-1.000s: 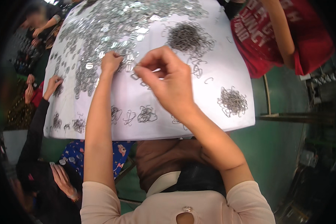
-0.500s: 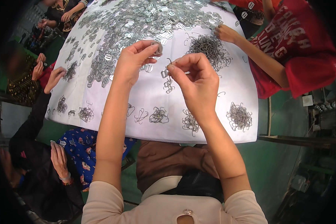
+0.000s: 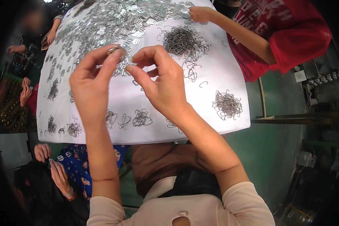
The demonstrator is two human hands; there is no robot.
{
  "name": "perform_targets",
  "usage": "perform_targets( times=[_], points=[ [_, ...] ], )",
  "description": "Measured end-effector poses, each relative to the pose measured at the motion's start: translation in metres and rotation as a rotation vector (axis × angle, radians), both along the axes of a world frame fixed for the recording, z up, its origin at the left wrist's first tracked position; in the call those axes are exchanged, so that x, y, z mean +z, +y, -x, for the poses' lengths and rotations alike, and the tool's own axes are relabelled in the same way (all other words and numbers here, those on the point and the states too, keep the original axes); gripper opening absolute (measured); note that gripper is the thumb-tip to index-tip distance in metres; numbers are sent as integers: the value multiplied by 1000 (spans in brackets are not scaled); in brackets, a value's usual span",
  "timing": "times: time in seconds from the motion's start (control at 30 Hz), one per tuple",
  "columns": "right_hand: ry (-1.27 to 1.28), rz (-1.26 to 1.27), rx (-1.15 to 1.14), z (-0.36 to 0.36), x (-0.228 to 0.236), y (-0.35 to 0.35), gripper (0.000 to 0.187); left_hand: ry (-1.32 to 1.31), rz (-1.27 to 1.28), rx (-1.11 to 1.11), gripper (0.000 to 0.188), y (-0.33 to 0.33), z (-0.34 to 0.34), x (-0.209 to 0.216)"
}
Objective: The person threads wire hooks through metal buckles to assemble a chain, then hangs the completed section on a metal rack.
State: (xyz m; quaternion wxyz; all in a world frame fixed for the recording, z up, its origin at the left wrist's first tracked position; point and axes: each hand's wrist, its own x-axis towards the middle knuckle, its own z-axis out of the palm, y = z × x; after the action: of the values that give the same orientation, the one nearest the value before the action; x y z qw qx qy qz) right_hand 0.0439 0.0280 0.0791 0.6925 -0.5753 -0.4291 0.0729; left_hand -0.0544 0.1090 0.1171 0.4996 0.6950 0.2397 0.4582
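Head view: wearer's L hand point(image 3: 92, 79) is up over the table, thumb & fingertips pinched on a small metal piece point(image 3: 116, 51), blurred, so can't tell if it's one pc or several. R hand point(image 3: 164, 83) is just beside it, thumb & index curled w/ a small gap b/w the tips; can't tell from here if anything's held.

Past the hands, a wide spread of slotted metal pieces point(image 3: 116, 19), flat & silvery, covers the far part of the table. Beyond R hand, a big dark hook heap point(image 3: 180, 40), w/ loose hooks point(image 3: 192, 71) trailing off its near side. Another hook pile point(image 3: 228, 105) sits near the R corner; a smaller clump point(image 3: 142, 118) is by the near edge, b/w the forearms. All on a white-topped table point(image 3: 214, 71).

Far R: co-worker in red shirt point(image 3: 297, 49), co-worker's hand point(image 3: 201, 14) at the R edge of the spread. Low L: another person in dark sleeves, hands point(image 3: 60, 179) over blue patterned cloth point(image 3: 79, 160), w/ small metal pcs on it. Green floor point(image 3: 248, 147) shows past the table's R side.
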Motion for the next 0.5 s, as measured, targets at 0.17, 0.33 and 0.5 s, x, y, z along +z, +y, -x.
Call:
perform_targets(
  times=[0.17, 0.33, 0.5],
  points=[
    [-309, 565, -208, -76, -68, -11, 18, -13, -64, 102, 20, 4, 11, 2],
    [-828, 713, -427, -135, -152, -35, 35, -30, -44, 122, 23, 1, 15, 2],
    [-500, 797, -118, -111, -109, -54, 15, -45, -51, 107, 22, 10, 32, -4]
  ],
)
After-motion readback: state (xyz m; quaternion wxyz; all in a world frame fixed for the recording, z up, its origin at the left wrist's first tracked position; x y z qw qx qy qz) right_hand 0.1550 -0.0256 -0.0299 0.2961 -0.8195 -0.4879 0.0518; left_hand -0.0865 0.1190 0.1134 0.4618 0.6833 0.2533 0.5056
